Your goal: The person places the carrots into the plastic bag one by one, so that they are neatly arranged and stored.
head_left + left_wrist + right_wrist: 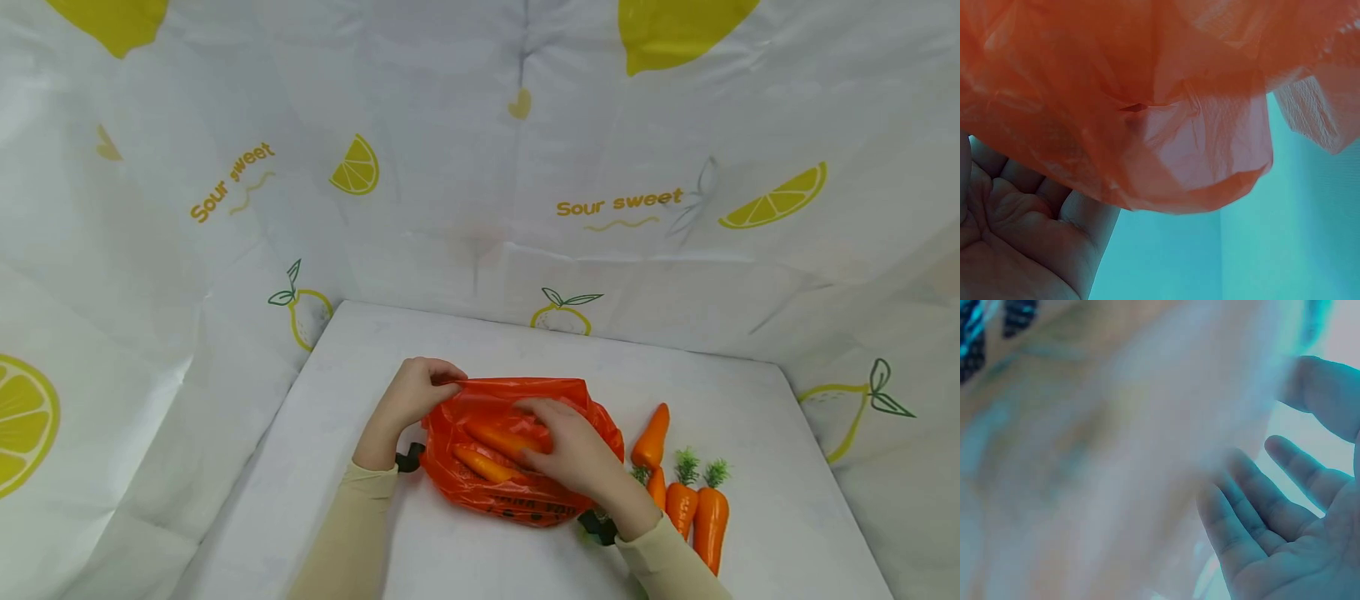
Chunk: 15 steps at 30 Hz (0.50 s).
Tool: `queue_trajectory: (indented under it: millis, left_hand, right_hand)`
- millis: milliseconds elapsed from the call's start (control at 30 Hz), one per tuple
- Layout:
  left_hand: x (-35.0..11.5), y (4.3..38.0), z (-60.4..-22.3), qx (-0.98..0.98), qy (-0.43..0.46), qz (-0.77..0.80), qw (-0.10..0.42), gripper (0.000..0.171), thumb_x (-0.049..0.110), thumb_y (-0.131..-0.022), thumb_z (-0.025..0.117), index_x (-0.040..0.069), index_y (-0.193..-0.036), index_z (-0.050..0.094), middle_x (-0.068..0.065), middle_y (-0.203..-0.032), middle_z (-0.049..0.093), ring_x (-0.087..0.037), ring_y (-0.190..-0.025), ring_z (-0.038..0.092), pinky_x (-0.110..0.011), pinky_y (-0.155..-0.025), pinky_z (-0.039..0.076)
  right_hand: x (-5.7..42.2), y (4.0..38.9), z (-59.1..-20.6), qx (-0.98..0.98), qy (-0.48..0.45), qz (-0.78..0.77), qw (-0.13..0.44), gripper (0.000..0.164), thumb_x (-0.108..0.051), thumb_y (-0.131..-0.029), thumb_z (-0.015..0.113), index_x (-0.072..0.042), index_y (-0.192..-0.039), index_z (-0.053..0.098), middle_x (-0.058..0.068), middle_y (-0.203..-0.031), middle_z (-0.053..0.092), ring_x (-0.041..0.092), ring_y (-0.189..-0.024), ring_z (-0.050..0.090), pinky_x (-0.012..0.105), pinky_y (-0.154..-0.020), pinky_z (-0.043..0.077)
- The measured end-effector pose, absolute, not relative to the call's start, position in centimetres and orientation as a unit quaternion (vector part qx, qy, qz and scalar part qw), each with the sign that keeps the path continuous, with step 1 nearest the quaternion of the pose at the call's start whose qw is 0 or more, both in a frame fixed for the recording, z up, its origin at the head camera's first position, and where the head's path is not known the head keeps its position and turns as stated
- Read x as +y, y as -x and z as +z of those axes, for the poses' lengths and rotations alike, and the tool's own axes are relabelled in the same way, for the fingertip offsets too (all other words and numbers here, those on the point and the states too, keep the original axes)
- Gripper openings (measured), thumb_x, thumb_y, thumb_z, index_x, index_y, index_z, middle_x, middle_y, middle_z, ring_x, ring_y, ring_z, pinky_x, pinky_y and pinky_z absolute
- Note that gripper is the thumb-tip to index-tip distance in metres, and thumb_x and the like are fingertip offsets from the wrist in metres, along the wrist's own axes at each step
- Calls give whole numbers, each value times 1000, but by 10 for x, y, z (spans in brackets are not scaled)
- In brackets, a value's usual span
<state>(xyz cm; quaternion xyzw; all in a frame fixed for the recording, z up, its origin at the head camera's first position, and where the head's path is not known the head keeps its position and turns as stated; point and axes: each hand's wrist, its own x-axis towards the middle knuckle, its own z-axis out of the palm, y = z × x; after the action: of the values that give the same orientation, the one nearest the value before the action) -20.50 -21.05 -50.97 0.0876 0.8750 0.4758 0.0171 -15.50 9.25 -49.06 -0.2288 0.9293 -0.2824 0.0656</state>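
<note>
An orange-red plastic bag [480, 502] lies in front of me with its mouth spread. Two orange carrots, an upper one [498, 437] and a lower one [486, 465], show inside it. At the bag's far left corner my left hand [420, 388] pinches the rim between thumb and fingers. In the left wrist view the bag's film [1191, 169] hangs over the palm [1035, 231]. My right hand [576, 450] reaches into the mouth from the right, fingers extended over the carrots. Its loosely spread fingers [1272, 506] appear beside blurred bag film [1116, 487] in the right wrist view.
Several loose carrots lie on the white table [780, 467] right of the bag, among them a far one [651, 435] and a near one with a green top [710, 525]. A white lemon-print sheet [465, 167] walls the back and sides.
</note>
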Motion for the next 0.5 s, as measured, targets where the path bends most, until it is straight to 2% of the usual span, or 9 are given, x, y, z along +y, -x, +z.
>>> queue_trajectory:
  millis: [200,500]
  left_hand:
    - [-211,206,-511,877,-86,473,16,14,13,-102,79,19,-111,88,3,-110,83,-17,-99,74,-42,-92,66]
    - [-211,205,-510,875,-87,476,21,15,13,-102,79,19,-111,88,1,-109,83,-17,-98,74,-42,-93,66]
  right_hand:
    - [103,147,-471,923,239,-300,35,65,-26,-96,90,-23,-155,63,-2,-154,66,28,-140,64,58,-111,58]
    - [125,137,-451,919,232,-318,-19,64,-26,-96,89,-27,-154,62,0,-148,69,27,-132,67,59,-107,60]
